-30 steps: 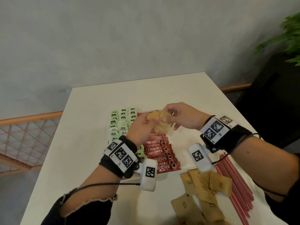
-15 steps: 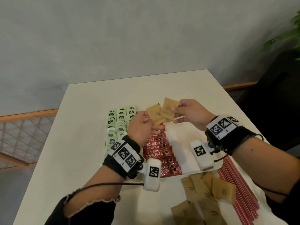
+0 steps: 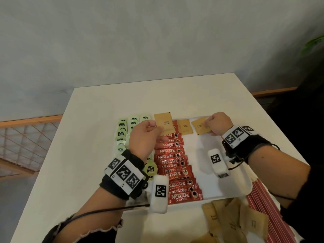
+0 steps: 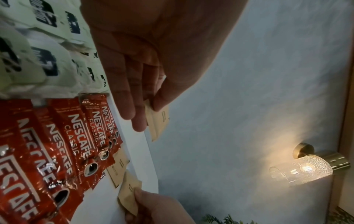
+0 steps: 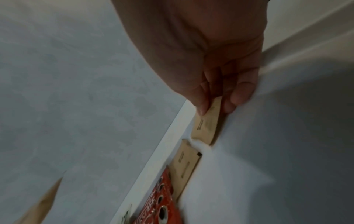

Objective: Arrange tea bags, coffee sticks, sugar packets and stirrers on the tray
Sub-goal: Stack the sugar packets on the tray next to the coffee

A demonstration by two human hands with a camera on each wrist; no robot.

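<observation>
Pinching one brown sugar packet (image 3: 163, 124), the left hand (image 3: 142, 137) holds it above the tray's far edge, over the coffee sticks (image 3: 177, 165). The right hand (image 3: 217, 126) pinches a second sugar packet (image 3: 199, 128) low at the white tray's (image 3: 226, 192) far side, just beside a third packet (image 3: 185, 128) lying there. Tea bags (image 3: 125, 133) fill the tray's left side; loose packets (image 3: 233, 223) and red stirrers (image 3: 263, 206) lie at the counter's (image 3: 84, 137) near right corner.

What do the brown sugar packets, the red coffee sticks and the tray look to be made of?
Sugar packets: matte brown paper, apparently kraft, with no shine and dark print. Coffee sticks: glossy foil or plastic film, judging by the crinkles and bright glints. Tray: smooth white, probably plastic or melamine, with a rounded raised rim; the material is uncertain.
</observation>
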